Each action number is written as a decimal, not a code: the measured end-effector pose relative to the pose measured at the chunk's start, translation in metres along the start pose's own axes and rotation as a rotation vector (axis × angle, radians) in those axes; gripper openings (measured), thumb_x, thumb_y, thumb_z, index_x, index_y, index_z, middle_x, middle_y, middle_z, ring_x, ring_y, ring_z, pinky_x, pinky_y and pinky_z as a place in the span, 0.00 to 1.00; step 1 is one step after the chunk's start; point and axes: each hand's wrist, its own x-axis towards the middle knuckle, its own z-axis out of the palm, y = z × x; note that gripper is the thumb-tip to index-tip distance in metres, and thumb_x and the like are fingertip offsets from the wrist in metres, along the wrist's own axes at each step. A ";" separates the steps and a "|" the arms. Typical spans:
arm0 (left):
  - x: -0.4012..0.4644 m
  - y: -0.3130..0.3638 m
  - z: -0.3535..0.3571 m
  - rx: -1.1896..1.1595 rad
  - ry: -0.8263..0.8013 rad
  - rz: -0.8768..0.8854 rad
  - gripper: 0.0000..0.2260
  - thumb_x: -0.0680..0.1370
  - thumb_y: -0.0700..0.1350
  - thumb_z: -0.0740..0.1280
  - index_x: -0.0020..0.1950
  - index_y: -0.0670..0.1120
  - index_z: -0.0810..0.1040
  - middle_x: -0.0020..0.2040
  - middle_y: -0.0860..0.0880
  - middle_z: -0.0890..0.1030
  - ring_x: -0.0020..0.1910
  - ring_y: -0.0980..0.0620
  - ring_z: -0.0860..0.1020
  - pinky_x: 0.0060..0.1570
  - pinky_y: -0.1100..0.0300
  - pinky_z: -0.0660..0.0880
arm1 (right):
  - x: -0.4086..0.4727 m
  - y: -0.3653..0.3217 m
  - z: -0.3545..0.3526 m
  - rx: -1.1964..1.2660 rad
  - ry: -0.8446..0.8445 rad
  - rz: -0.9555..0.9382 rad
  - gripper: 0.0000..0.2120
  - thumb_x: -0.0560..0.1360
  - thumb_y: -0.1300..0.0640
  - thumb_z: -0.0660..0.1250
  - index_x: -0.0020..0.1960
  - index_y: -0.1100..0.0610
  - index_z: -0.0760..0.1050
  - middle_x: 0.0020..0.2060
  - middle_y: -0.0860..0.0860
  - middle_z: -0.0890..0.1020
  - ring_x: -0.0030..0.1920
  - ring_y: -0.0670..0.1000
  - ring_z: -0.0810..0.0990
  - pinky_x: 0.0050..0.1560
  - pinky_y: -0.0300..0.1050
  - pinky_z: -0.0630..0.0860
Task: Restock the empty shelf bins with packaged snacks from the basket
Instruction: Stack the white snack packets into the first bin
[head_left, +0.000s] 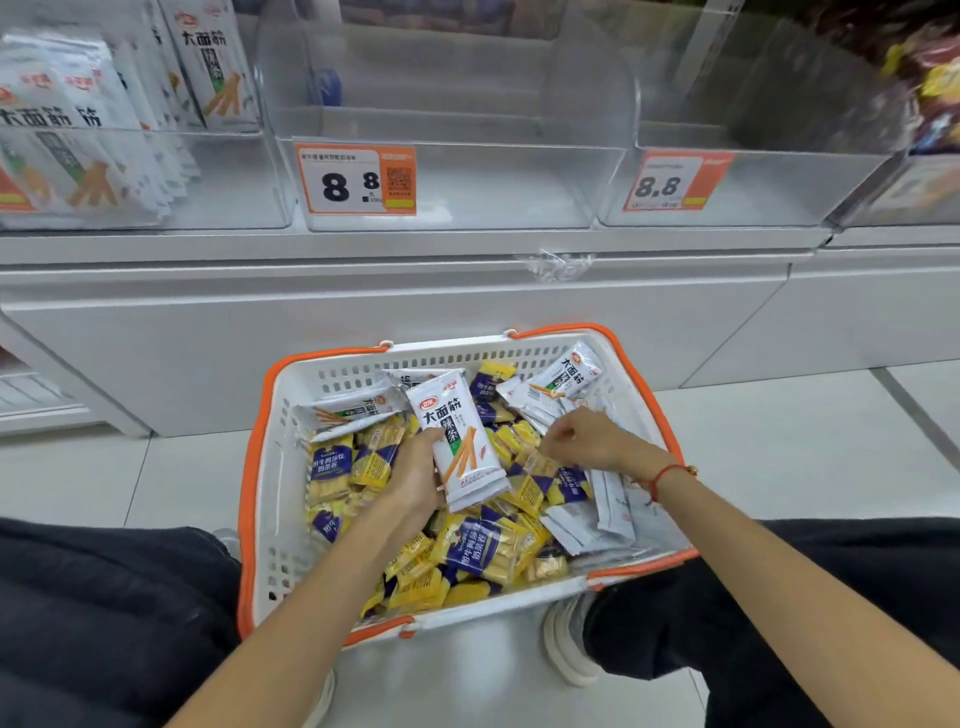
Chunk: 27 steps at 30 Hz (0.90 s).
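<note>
A white basket with an orange rim (270, 467) sits on the floor between my knees, full of white snack packets and small yellow-and-purple packets (488, 551). My left hand (415, 478) grips a stack of white snack packets (460, 441) upright above the pile. My right hand (582, 439) reaches among the white packets at the basket's right side with fingers curled; what it holds, if anything, is hidden. Above, two clear shelf bins stand empty: the middle bin (493, 192) and the right bin (753, 192).
The left bin (223, 176) holds upright white packets (78, 130) of the same kind. Orange price tags (356, 179) are stuck to the bin fronts. Dark red and yellow bags (935, 88) fill the far right. A white shelf base (395, 332) stands behind the basket.
</note>
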 end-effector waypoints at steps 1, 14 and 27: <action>0.000 -0.001 0.000 -0.003 0.002 0.001 0.09 0.83 0.45 0.55 0.52 0.45 0.74 0.45 0.44 0.80 0.40 0.46 0.78 0.46 0.51 0.76 | -0.002 0.012 0.000 -0.136 -0.128 0.088 0.10 0.75 0.56 0.67 0.42 0.63 0.81 0.40 0.56 0.83 0.37 0.49 0.75 0.44 0.45 0.77; -0.001 0.004 -0.001 0.075 -0.093 -0.005 0.05 0.82 0.42 0.60 0.54 0.44 0.74 0.45 0.45 0.80 0.41 0.48 0.78 0.48 0.52 0.75 | -0.007 0.055 0.029 -0.572 -0.291 0.007 0.18 0.69 0.58 0.74 0.32 0.52 0.65 0.30 0.48 0.70 0.34 0.49 0.70 0.34 0.40 0.66; 0.004 0.018 -0.019 0.078 0.032 0.038 0.06 0.82 0.42 0.58 0.47 0.47 0.73 0.42 0.45 0.79 0.38 0.48 0.77 0.41 0.54 0.73 | -0.001 -0.010 -0.022 0.428 -0.068 -0.040 0.12 0.82 0.59 0.55 0.59 0.59 0.76 0.47 0.53 0.80 0.43 0.46 0.76 0.43 0.35 0.73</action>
